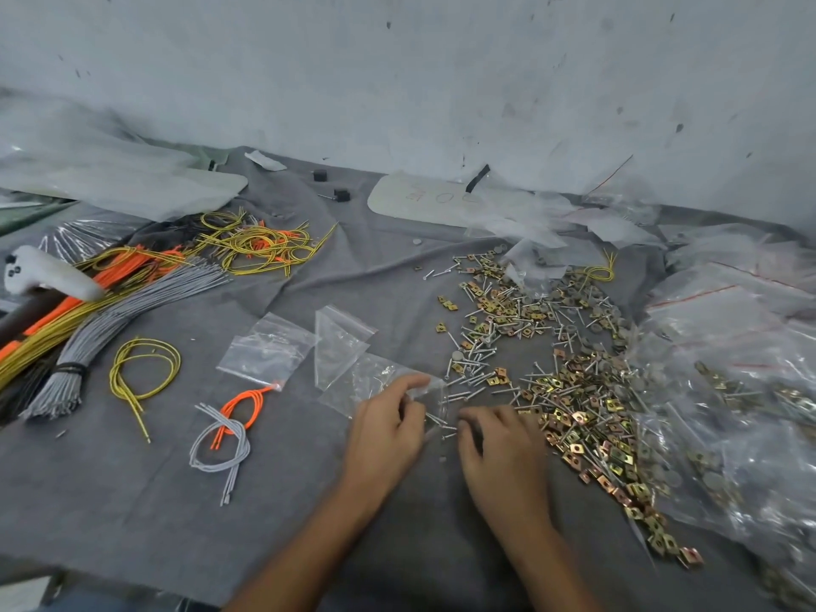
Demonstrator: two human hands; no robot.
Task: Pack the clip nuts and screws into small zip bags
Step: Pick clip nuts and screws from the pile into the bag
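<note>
A loose heap of brass-coloured clip nuts (583, 417) and silver screws (477, 342) spreads over the grey cloth (132, 501) to the right of centre. My left hand (388, 430) pinches the mouth of a small clear zip bag (379, 382) lying flat in front of it. My right hand (503, 452) has its fingers curled at the bag's opening, next to a few screws (437, 419); what it holds is hidden. Two more small zip bags (269, 346) (340, 337) lie just behind.
Bundles of grey, orange and yellow cords (88, 320) lie at the left, with small loops (145, 373) (229, 430) nearer the middle. Large clear bags of hardware (728, 390) are piled at the right. A white controller-like object (39, 271) sits far left. The wall stands behind.
</note>
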